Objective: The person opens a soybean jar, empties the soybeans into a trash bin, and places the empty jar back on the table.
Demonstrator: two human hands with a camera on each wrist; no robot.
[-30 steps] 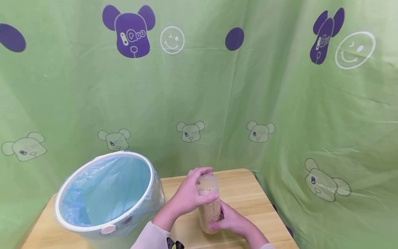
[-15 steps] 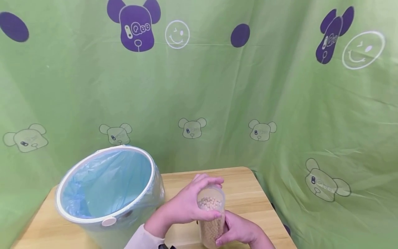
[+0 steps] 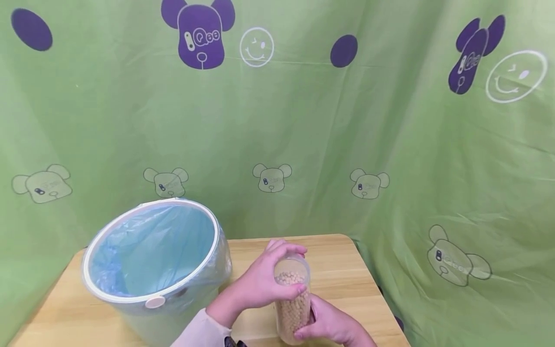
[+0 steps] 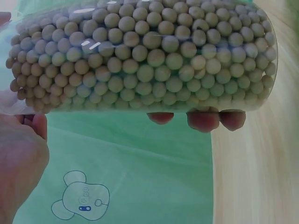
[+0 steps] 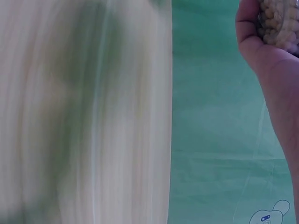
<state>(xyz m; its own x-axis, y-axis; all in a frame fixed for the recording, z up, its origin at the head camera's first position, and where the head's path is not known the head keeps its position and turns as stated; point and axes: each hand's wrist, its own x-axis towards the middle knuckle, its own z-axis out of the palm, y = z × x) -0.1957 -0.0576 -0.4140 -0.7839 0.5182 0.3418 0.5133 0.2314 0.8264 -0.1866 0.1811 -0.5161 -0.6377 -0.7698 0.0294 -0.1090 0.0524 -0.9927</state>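
Note:
A clear cylindrical jar (image 3: 291, 315), nearly filled with small round tan balls (image 4: 145, 65), is held between both hands in front of the person. The left hand (image 3: 262, 284) grips its upper end, thumb across the near side and fingers around the far side of the rim. Low on the jar, the right hand (image 3: 327, 322) holds it from the right, with the thumb near the base. In the left wrist view the jar (image 4: 93, 44) lies sideways across the top, with fingertips (image 4: 203, 120) showing past its edge. The right wrist view shows the right hand (image 5: 261, 42) at the jar's end.
To the left on the wooden table (image 3: 338, 270) stands a bin with a white rim (image 3: 86, 270), lined with a blue plastic bag (image 3: 173, 246). A green curtain (image 3: 303, 120) with bear prints hangs behind and to the right. Part of the right wrist view is blurred.
The jar and both hands have come lower in the head view, nearer the person, and its top tips more towards the camera. Both hands keep their hold. The head view has shifted slightly.

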